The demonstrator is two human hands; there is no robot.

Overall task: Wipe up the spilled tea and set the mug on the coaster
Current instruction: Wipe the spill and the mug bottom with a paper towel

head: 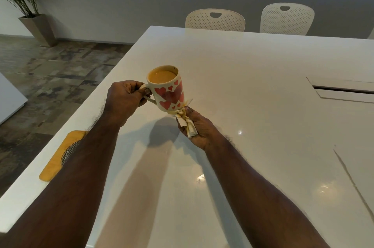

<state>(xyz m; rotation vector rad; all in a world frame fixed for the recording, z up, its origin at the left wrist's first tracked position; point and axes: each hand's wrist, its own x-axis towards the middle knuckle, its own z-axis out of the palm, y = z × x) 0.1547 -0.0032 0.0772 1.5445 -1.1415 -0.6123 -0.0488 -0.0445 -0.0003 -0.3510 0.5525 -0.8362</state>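
Note:
A white mug [169,90] with red hearts, full of milky tea, is held above the white table [253,89], slightly tilted. My left hand [123,99] grips its handle. My right hand [197,128] holds a crumpled, tea-stained tissue [187,121] against the mug's lower right side and bottom. A yellow coaster [58,158] with a round metal mesh centre lies near the table's left edge, partly hidden by my left forearm. No spill shows on the visible tabletop.
Two cream perforated chairs [215,19] [287,18] stand at the table's far side. A cable hatch [342,90] is set into the table at the right. A potted plant [30,4] stands on the floor at the far left.

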